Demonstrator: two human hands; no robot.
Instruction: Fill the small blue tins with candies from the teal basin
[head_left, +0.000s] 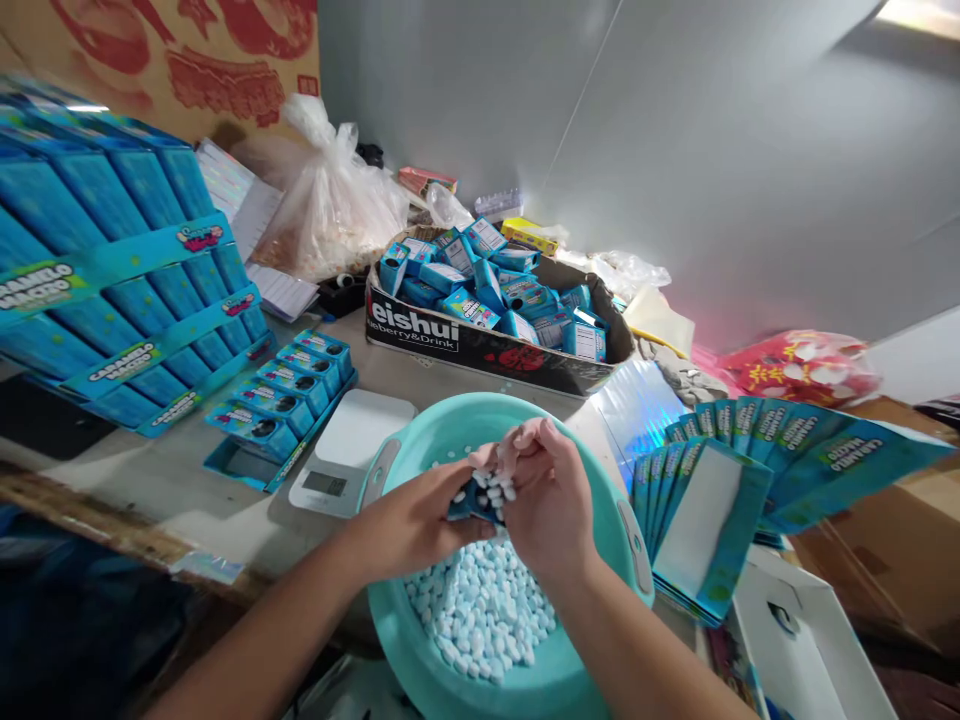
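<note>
My left hand (416,515) is closed around a small blue box (472,503), mostly hidden by the fingers, above the teal basin (442,425). My right hand (553,495) is cupped against the box, its fingers curled around white candies (495,490) at the box's mouth. Below both hands lies a heap of pale blue and white candies (487,610) inside the basin. Left of the basin rests a white digital scale (371,430) with nothing on its plate. Beside it, a blue tray (232,465) holds several small boxes (289,400).
Stacked blue display trays (142,260) stand at the left. A black carton (480,355) full of small blue boxes is behind the basin. Fanned blue cardboard trays (697,500) and an open white box (802,640) are at the right. A tied plastic bag (330,200) sits at the back.
</note>
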